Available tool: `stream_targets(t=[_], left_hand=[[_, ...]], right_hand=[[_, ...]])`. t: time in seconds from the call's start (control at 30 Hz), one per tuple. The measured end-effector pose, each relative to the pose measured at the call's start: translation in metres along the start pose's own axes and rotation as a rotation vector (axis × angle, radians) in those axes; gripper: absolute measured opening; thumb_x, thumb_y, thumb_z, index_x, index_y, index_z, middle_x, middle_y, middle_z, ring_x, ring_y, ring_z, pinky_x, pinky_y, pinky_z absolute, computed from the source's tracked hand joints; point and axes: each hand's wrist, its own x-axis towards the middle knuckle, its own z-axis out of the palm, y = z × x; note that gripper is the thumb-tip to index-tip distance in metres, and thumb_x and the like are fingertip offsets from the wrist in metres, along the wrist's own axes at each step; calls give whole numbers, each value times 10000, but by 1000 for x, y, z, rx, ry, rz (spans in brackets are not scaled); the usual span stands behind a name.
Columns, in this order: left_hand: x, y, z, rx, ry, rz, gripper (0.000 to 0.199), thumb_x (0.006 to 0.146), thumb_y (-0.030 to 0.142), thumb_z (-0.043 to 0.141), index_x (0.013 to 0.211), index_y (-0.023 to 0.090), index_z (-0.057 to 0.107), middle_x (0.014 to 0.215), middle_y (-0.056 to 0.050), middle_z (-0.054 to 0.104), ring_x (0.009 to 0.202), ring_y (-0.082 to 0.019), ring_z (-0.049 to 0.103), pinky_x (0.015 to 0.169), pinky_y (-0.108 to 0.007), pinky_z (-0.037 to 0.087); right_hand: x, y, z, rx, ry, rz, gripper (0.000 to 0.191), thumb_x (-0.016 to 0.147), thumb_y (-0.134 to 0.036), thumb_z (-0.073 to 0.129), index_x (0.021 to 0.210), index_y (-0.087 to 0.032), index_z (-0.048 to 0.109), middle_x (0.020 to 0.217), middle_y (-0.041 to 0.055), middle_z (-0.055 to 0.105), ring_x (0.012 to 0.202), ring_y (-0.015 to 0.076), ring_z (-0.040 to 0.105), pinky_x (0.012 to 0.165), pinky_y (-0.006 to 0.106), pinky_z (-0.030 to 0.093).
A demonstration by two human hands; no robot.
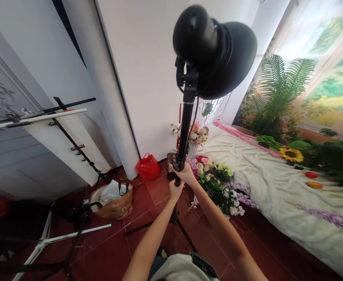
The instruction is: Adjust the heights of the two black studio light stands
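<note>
Both hands grip a lamp stand; a basket holds white plastic, beside a red bag.

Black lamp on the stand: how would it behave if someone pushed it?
The lamp looks top-heavy, its bulky head high on a slim pole, so it might tip. The pole seems stiff, being straight. The splayed legs would probably steady it somewhat.

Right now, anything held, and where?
Yes: the black lamp stand, held with both hands, left below right, on its pole beneath the lamp head.
</note>
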Motion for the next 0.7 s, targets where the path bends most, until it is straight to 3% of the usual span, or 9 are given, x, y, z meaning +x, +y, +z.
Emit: stream_targets(t=[0.17, 0.33, 0.43, 0.5, 0.6, 0.7], left_hand=[[1, -8, 1, 6, 13, -5, 178, 571, 248, 583, 469, 165, 463, 454, 17, 503, 437, -90, 430, 432, -205, 335], [2, -2, 2, -12, 44, -12, 217, 564, 257, 568, 425, 167, 428, 440, 22, 463, 436, -76, 389, 433, -201, 311], [3, 1, 5, -17, 58, -24, 226, 575, 273, 571, 424, 165, 442, 442, 15, 466, 434, -80, 396, 435, -207, 319], [3, 2, 6, -26, 55, -33, 222, 587, 289, 580, 444, 159, 472, 447, 9, 477, 437, -88, 413, 435, -209, 329], [2, 1, 8, -18, 80, -22, 229, 606, 327, 596, 486, 146, 523, 479, -4, 511, 454, -100, 440, 445, -215, 345], [2, -2, 8, 27, 95, -7, 230, 614, 328, 607, 501, 138, 544, 492, -12, 525, 465, -103, 447, 452, -214, 344]], right_hand=[[-11, 19, 5, -13, 33, 45, 220, 665, -360, 666, 604, -154, 622, 615, 41, 661, 607, 186, 624, 557, 260, 509], [-10, 28, 3, -65, 14, 62, 244, 649, -374, 689, 614, -148, 606, 606, 30, 641, 626, 183, 614, 558, 250, 499], [-12, 29, -8, -33, -61, 47, 264, 658, -388, 691, 732, -144, 622, 710, 31, 659, 694, 184, 621, 614, 260, 509], [-16, 34, -21, 32, -135, 9, 337, 660, -383, 698, 898, -158, 617, 879, 40, 667, 824, 191, 624, 729, 288, 512], [-31, 57, -40, 120, -199, 38, 461, 671, -399, 695, 1061, -196, 555, 1075, 61, 625, 1011, 196, 581, 865, 325, 479], [-52, 97, -48, 126, -132, 247, 408, 763, -468, 581, 1059, -191, 534, 1061, 93, 627, 986, 188, 597, 780, 311, 517]])
